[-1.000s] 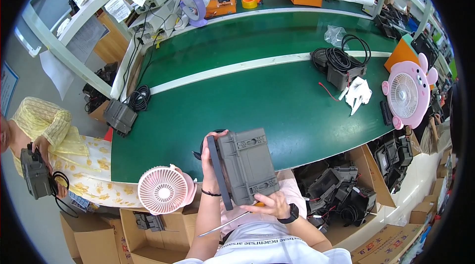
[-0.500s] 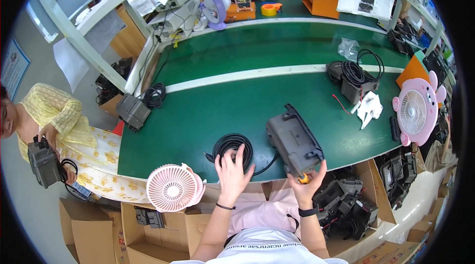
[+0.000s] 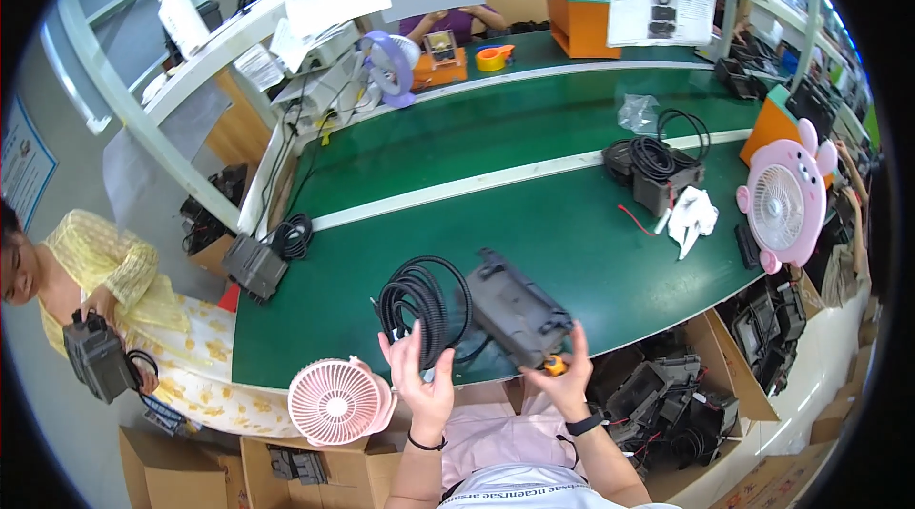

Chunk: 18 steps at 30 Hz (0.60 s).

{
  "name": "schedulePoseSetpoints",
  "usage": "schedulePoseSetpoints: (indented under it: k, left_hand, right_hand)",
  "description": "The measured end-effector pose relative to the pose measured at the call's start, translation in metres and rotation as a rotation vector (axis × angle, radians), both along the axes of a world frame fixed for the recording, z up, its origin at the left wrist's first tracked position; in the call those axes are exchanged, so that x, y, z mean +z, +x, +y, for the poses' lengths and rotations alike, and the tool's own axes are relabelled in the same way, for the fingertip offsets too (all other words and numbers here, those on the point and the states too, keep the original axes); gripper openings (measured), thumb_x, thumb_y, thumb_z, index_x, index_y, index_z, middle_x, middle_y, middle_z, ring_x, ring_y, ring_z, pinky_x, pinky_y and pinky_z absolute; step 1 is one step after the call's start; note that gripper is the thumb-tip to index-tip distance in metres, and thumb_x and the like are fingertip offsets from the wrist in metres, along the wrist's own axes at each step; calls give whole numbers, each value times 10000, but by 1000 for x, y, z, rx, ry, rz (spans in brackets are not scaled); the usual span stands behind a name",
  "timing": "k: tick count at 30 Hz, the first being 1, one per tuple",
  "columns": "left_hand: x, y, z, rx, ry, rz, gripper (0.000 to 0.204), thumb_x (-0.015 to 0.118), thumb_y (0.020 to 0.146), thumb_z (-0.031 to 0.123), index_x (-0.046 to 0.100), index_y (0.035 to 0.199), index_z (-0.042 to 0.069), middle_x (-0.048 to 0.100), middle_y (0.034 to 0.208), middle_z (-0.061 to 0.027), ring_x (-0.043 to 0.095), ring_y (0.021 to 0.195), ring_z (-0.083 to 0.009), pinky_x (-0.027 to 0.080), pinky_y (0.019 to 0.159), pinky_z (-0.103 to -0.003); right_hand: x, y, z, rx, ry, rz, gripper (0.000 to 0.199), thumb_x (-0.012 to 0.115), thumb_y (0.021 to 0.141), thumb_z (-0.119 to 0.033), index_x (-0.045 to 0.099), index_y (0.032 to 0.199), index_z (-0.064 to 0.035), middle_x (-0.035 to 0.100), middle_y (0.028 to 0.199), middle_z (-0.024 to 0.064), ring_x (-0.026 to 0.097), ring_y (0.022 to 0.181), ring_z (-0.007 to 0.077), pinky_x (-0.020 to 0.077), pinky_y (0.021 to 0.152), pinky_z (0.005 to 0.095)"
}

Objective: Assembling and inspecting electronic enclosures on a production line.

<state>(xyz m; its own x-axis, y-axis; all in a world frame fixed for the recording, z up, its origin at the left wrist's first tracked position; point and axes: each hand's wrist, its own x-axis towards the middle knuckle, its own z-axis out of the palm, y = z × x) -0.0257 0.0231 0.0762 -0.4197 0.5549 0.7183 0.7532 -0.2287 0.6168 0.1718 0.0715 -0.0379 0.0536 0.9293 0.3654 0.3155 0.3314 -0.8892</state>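
My left hand (image 3: 422, 380) grips the near side of a coil of black cable (image 3: 419, 304), thumb on one side and fingers on the other. The coil is tipped up. Right beside it, a dark grey plastic box (image 3: 519, 307) is tilted over the green bench. My right hand (image 3: 564, 380) holds the box at its near right corner. Between that hand and the box shows a small orange and black piece (image 3: 555, 365); its kind I cannot make out. A stretch of cable runs from the coil to the box.
A pink round fan (image 3: 335, 402) stands at the bench's front edge, left of my hands. Another grey box (image 3: 254, 267) with cable lies at the left. Toward the right are a cabled box (image 3: 664, 187), a white cloth (image 3: 693, 220) and a pink animal-shaped fan (image 3: 783, 199). A co-worker (image 3: 105, 271) holds a similar box.
My left hand has closed on the cable coil and raised it from lying flat. The grey box has shifted left and tilted, my right hand still at its corner. The whole view has shifted.
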Motion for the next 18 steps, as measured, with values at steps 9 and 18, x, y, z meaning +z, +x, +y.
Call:
schedulePoseSetpoints:
  k: [9,18]
  left_hand:
    - [22,40,16,-124,-310,572,410,771,745,357,693,1134,252,550,1212,-55,543,1096,-236,154,1103,-674]
    - [-5,65,38,229,-305,911,414,675,817,465,629,1221,393,593,1213,137,483,1145,-242,162,1087,-658]
  right_hand:
    - [5,-10,-3,332,-415,731,578,634,929,-66,394,1454,-65,499,1382,95,538,653,25,455,558,183]
    - [11,6,18,309,-411,819,339,541,998,-154,516,1315,-38,610,1241,91,524,575,57,456,507,207]
